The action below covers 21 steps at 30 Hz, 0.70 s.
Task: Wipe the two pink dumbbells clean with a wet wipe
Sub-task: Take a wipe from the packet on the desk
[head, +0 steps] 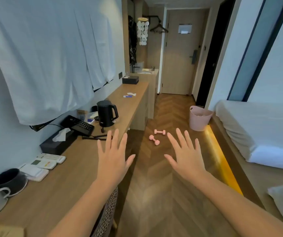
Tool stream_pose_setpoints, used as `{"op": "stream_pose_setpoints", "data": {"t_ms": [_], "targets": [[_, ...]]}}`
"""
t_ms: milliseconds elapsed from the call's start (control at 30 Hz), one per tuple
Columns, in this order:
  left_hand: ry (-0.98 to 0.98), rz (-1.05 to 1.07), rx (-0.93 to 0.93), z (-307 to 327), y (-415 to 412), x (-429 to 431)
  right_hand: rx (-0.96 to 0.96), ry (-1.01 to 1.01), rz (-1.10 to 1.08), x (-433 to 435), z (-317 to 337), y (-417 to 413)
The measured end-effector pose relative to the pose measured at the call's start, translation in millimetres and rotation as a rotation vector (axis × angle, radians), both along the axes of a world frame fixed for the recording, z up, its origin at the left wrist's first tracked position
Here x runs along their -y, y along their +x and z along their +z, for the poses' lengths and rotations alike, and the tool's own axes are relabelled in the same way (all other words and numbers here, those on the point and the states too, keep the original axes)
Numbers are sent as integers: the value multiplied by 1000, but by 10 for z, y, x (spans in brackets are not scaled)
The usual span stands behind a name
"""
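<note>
Beside the counter (79, 161), on the floor: two pink dumbbells (154, 139) | left hand (112, 159), right hand (186, 158): fingers spread, empty

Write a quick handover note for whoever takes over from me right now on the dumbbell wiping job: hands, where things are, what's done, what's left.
Left hand: open, empty, fingers spread.
Right hand: open, empty too.
Two pink dumbbells: both on the wood floor ahead, near dumbbell and far dumbbell, left of the pink bin.
A small blue packet lies far along the desk; possibly wipes, can't tell.
Done: nothing visible.
Left: fetch a wet wipe, wipe both dumbbells.
</note>
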<state>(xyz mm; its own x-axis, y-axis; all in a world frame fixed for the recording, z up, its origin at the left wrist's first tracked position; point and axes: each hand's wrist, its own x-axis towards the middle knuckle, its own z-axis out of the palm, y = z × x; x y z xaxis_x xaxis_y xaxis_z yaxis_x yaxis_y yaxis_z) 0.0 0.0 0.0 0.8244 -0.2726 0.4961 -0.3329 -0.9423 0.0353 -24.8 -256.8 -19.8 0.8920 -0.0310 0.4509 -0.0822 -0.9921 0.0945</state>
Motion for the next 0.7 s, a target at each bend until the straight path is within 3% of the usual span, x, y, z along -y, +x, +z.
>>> {"op": "stream_pose_setpoints", "data": {"t_ms": [300,700], "targets": [[13,-24,-105,-340,618,690,-100,41,-45,513,-429,556],[75,40,-150,-455,2279,1764,-269,59,42,1754,-533,2151]]}}
